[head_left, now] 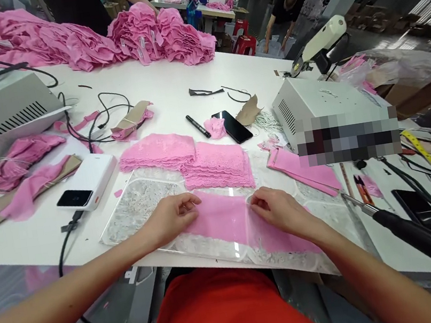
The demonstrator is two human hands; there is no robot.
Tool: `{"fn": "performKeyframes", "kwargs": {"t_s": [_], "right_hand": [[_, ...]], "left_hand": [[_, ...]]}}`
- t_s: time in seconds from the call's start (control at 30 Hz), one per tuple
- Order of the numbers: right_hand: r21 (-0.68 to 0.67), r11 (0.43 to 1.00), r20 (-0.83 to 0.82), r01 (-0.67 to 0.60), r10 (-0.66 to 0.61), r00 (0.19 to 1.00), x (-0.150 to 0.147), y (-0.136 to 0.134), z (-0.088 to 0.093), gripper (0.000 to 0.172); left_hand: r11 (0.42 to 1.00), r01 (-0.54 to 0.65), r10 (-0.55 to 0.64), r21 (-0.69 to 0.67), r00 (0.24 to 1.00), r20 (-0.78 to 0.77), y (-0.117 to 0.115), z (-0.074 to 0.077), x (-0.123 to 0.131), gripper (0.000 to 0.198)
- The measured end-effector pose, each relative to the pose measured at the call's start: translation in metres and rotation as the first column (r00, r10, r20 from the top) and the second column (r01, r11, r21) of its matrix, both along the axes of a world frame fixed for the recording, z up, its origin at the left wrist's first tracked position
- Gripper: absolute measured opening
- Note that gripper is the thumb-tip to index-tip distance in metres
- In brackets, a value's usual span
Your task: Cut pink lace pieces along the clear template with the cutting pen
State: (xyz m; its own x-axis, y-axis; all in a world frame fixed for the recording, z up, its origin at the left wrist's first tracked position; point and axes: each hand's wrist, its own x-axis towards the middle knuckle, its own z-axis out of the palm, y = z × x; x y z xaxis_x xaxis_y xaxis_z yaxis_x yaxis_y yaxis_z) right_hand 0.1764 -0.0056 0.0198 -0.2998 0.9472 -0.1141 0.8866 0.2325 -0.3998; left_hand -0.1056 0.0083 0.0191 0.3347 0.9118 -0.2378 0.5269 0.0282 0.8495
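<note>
A flat pink fabric piece (221, 217) lies on a clear plastic sheet (133, 206) in front of me. At its left edge, my left hand (177, 216) pinches the fabric between thumb and fingers. My right hand (274, 206) is closed over the fabric farther right, near a plastic edge; its fingertips are pressed together. Just beyond the hands sit two stacks of pink lace-edged pieces, a left stack (157, 151) and a right stack (218, 166). Folded pink strips (304, 170) rest to the right.
A white power bank (92, 180) with a cable stands left. Beyond the stacks are a marker (198, 127) and a phone (235, 126). Grey machine boxes flank both sides. A black-handled tool (413, 240) and orange snips (363, 190) lie right. Another person's arm touches the pink heap (139, 32).
</note>
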Motion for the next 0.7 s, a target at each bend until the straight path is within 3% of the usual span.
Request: {"fn": "performKeyframes", "kwargs": {"t_s": [0.23, 0.33, 0.43, 0.6, 0.7], "right_hand": [[-0.034, 0.999, -0.015, -0.026, 0.025, 1.000, -0.016, 0.017, 0.009, 0.013], [-0.044, 0.998, -0.024, -0.036, 0.035, 0.999, -0.024, 0.023, 0.006, 0.013], [-0.016, 1.000, -0.039, -0.012, 0.011, 0.999, -0.024, 0.023, 0.003, 0.009], [0.077, 0.996, -0.197, 0.035, -0.019, 0.980, 0.004, -0.012, 0.008, 0.012], [-0.072, 0.997, -0.368, -0.001, -0.026, 0.930, 0.040, -0.057, 0.013, 0.019]], "left_hand": [[0.985, 0.003, 0.030, 0.171, 0.981, -0.193, -0.007, 0.001, -0.014, 0.033], [0.969, 0.058, 0.018, 0.240, 0.953, -0.303, -0.010, -0.003, -0.021, 0.033], [0.915, 0.144, 0.025, 0.377, 0.912, -0.410, -0.015, -0.010, -0.027, 0.033], [0.775, 0.232, 0.097, 0.588, 0.876, -0.473, -0.019, -0.015, -0.036, 0.032], [0.691, 0.268, 0.092, 0.671, 0.889, -0.449, -0.020, -0.014, -0.035, 0.031]]}}
